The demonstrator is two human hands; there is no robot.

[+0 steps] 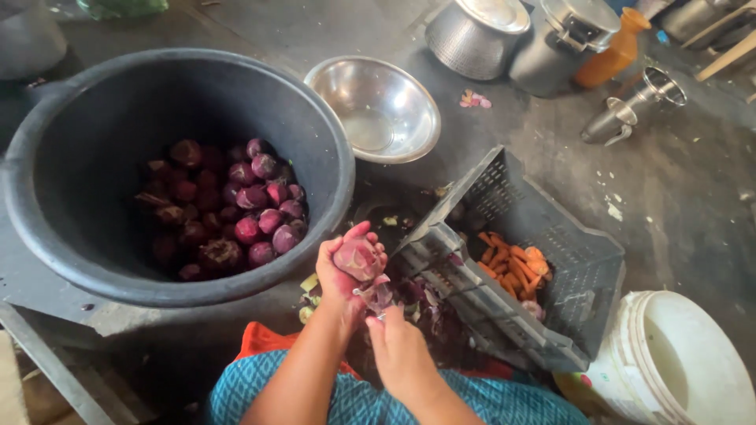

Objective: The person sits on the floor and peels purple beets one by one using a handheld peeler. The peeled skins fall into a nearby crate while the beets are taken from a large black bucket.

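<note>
Onion [358,258] sat firm but slippery in my left hand [340,271]; right hand [400,346] pinched its loose skin [378,295].

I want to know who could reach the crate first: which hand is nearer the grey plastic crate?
Right. The right hand sits just beside the crate, by its near edge; the left hand holds an onion slightly farther off.

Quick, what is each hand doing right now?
Left hand: closed around a peeled red onion.
Right hand: fingers curled by the loose onion skin; its grip cannot be told.
</note>
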